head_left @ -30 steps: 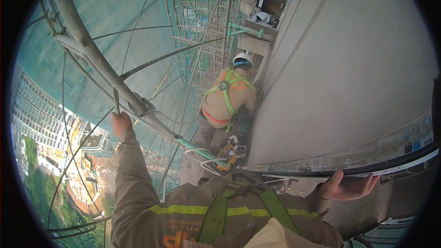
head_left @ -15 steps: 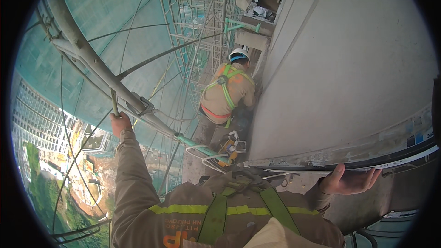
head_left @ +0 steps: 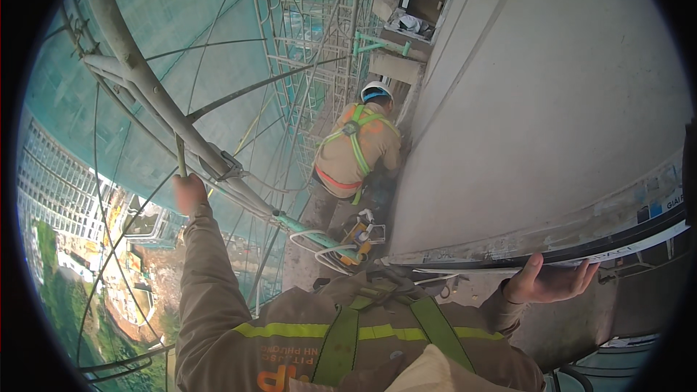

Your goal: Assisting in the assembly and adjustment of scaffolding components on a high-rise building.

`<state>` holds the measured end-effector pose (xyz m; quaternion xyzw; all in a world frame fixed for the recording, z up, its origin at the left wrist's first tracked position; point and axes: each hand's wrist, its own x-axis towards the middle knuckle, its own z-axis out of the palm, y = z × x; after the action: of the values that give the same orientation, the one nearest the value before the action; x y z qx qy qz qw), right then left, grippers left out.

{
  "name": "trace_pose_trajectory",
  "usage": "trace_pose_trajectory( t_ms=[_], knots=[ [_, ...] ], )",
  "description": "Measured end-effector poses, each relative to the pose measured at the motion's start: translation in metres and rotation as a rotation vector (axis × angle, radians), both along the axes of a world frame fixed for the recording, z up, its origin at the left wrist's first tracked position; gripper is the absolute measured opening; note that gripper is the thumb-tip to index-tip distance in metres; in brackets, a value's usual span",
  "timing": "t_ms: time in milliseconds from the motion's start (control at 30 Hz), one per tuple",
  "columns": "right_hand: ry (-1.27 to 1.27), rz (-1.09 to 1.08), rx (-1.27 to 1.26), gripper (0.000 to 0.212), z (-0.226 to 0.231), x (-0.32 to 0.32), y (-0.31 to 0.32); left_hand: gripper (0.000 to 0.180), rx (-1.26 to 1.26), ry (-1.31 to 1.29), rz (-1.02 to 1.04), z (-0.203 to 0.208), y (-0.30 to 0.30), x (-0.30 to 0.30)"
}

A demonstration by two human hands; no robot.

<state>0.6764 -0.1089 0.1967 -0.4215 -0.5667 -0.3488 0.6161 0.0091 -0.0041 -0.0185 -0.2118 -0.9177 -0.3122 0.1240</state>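
Observation:
My left hand [head_left: 190, 194], at the left, is closed round the lower end of a thin, straight bar [head_left: 181, 154] that runs up to a thick scaffold pipe [head_left: 167, 107]. On the right, my right hand [head_left: 548, 281] is open, palm up, with fingers stretched out and thumb raised. It lies right at the lower edge of the wall, against a black and white strip [head_left: 617, 252]; I cannot tell whether the fingers touch it. A hook [head_left: 226, 165] with a rope hangs on the scaffold pipe.
Ahead, a co-worker [head_left: 359, 138] in helmet and harness bends toward the grey wall [head_left: 537, 101] on a narrow walkway. A yellow power tool [head_left: 357, 236] stands behind them, beside a green pipe with white cable [head_left: 319, 238]. Green netting [head_left: 210, 51] and a deep drop lie left.
The view has shifted slightly against the scaffold and wall. My left hand keeps its grip on the bar, and my right hand stays palm up by the strip. The co-worker stays bent over.

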Motion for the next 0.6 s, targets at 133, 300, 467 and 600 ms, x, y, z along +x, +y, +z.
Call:
trace_pose_trajectory(
  t_ms=[133,300,467,600],
  knots=[
    [-0.001,0.006,0.005,0.08,0.002,-0.003,0.0,0.03,-0.012,-0.007,-0.002,0.006,0.001,0.005],
    [0.004,0.032,0.01,0.08,0.003,-0.004,0.001,0.029,0.052,0.066,-0.011,-0.002,0.0,0.001],
    [0.008,0.018,0.011,0.079,0.001,-0.003,0.0,0.029,0.054,0.046,-0.003,0.001,0.0,0.002],
    [-0.004,0.013,0.012,0.079,0.002,-0.002,0.001,0.03,0.023,0.01,-0.02,0.002,-0.001,0.002]
  ],
)
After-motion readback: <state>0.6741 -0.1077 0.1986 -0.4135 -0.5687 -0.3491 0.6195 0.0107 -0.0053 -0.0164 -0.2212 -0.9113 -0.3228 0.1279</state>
